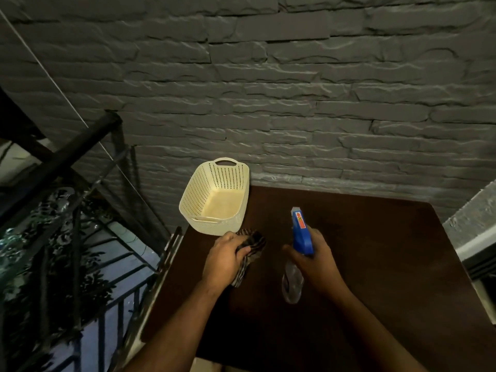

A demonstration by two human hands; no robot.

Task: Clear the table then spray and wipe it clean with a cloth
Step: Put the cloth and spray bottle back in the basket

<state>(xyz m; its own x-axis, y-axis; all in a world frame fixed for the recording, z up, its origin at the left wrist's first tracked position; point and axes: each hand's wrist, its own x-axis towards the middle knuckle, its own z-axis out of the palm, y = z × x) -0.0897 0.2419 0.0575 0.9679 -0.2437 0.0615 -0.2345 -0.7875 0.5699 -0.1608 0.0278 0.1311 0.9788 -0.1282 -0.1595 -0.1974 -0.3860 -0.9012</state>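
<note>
A: Where do things stand?

B: The right hand (312, 257) is wrapped around a spray bottle (298, 251), blue head aimed toward twelve o'clock over the dark worktop (375, 264). The left hand (226, 255) clutches a striped cloth (253, 244) at about nine o'clock from the bottle, just above the surface.

A: And the basket?

B: The cream basket (214, 197) sits at the worktop's eleven o'clock corner, looking empty and partly overhanging the edge, just beyond the cloth.

A: So what could go wrong?

B: A wide wipe toward eleven o'clock could nudge that basket off, down by the railing (80, 237). Spray aimed too far toward twelve may hit the brick wall (295, 89) instead. And in this dim light on dark wood, wet patches are hard to see, so streaks could be missed.
</note>
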